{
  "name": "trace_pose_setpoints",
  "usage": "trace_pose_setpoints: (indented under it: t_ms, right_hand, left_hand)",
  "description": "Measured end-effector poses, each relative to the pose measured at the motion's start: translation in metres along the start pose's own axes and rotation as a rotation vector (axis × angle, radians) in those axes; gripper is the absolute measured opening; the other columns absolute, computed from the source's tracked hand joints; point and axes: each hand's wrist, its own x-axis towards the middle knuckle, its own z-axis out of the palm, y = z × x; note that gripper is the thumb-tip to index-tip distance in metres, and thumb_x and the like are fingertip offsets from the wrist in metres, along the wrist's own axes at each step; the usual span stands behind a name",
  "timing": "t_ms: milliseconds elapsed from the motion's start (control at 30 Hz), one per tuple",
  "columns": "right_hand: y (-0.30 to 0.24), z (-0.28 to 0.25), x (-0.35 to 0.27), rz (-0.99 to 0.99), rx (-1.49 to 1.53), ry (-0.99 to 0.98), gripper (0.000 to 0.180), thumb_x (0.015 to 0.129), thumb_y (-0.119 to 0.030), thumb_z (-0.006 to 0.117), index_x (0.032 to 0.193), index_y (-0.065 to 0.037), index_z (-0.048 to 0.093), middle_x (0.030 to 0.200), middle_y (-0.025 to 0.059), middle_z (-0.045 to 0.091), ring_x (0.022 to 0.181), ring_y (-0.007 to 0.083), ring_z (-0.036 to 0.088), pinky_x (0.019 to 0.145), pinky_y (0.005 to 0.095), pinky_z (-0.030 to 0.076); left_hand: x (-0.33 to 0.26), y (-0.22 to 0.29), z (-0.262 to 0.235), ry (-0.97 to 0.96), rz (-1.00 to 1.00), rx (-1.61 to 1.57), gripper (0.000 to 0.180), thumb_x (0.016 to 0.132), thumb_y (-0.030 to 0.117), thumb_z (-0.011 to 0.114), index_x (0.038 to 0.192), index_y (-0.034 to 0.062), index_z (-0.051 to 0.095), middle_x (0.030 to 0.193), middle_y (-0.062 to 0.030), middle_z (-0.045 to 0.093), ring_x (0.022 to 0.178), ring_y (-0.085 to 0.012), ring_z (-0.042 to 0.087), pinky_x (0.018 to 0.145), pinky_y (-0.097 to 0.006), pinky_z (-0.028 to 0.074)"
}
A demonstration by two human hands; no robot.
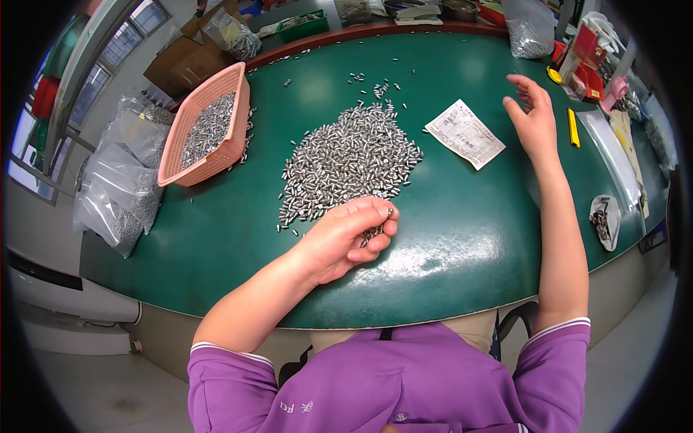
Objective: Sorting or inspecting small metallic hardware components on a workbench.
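A broad heap of small silvery metal pins [346, 159] lies in the middle of the green table [462, 224]. Just in front of the heap, my left hand [350, 234] is closed around several of these metal pins, with one showing between thumb and forefinger. My right hand [533, 115] is raised over the right side of the table, fingers apart and nothing in them. Nearest to it is a creased paper slip [465, 134] with writing, lying between that hand and the heap.
At the left stands a pink plastic basket [238, 123] of metal pins, beside filled clear bags [119, 195]. A yellow cutter knife [573, 128], a flat plastic bag [612, 155] and a small white dish [605, 222] of dark pieces lie at the right. Another filled bag [530, 36] stands behind.
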Motion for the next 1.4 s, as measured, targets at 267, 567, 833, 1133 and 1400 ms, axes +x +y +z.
trace_pose_setpoints:
  t_ms: [267, 567, 833, 1133, 1400]
  right_hand:
    - [-0.032, 0.008, -0.019, -0.098, 0.127, -0.339, 0.026, 0.084, -0.023, 0.065, 0.103, -0.006, 0.064, 0.098, 0.0081, 0.061, 0.091, 0.0177, 0.058, 0.082, 0.0285, 0.047]
    - [-0.078, 0.008, -0.047, -0.471, 0.122, -0.581, 0.012, 0.074, -0.009, 0.065, 0.085, -0.009, 0.064, 0.092, 0.0060, 0.057, 0.091, 0.0256, 0.057, 0.079, 0.0365, 0.048]
    - [-0.091, 0.014, -0.070, -0.520, 0.175, -0.837, 0.013, 0.069, -0.011, 0.071, 0.080, -0.009, 0.064, 0.086, 0.0048, 0.055, 0.088, 0.0240, 0.056, 0.078, 0.0367, 0.046]
    - [-0.094, 0.020, -0.077, -0.485, 0.141, -0.793, 0.012, 0.071, -0.012, 0.070, 0.081, -0.010, 0.063, 0.085, 0.0050, 0.055, 0.087, 0.0247, 0.056, 0.076, 0.0377, 0.046]
    - [-0.096, 0.021, -0.078, -0.477, 0.140, -0.841, 0.012, 0.072, -0.012, 0.069, 0.082, -0.008, 0.062, 0.085, 0.0066, 0.055, 0.086, 0.0261, 0.056, 0.076, 0.0386, 0.047]
  left_hand:
    - [0.000, 0.001, -0.001, 0.043, -0.002, -0.040, 0.015, 0.095, 0.015, 0.047, 0.096, 0.0010, 0.052, 0.085, -0.0067, 0.051, 0.062, -0.0094, 0.044, 0.041, -0.018, 0.029]
    - [0.000, 0.000, -0.004, 0.066, 0.005, -0.075, 0.016, 0.094, 0.015, 0.047, 0.097, 0.0003, 0.052, 0.086, -0.0081, 0.051, 0.062, -0.0104, 0.043, 0.041, -0.019, 0.029]
    - [0.002, -0.002, 0.001, 0.062, 0.073, -0.034, 0.012, 0.094, 0.014, 0.047, 0.098, 0.0035, 0.050, 0.089, -0.0067, 0.054, 0.069, -0.0093, 0.049, 0.045, -0.017, 0.033]
    - [0.004, -0.002, 0.000, 0.048, 0.081, 0.010, 0.013, 0.094, 0.017, 0.050, 0.095, 0.0047, 0.050, 0.087, -0.0055, 0.054, 0.064, -0.0083, 0.047, 0.042, -0.016, 0.031]
    - [0.002, -0.001, 0.001, 0.029, 0.088, 0.034, 0.013, 0.094, 0.017, 0.050, 0.097, 0.0045, 0.051, 0.084, -0.0047, 0.054, 0.062, -0.0080, 0.046, 0.042, -0.017, 0.029]
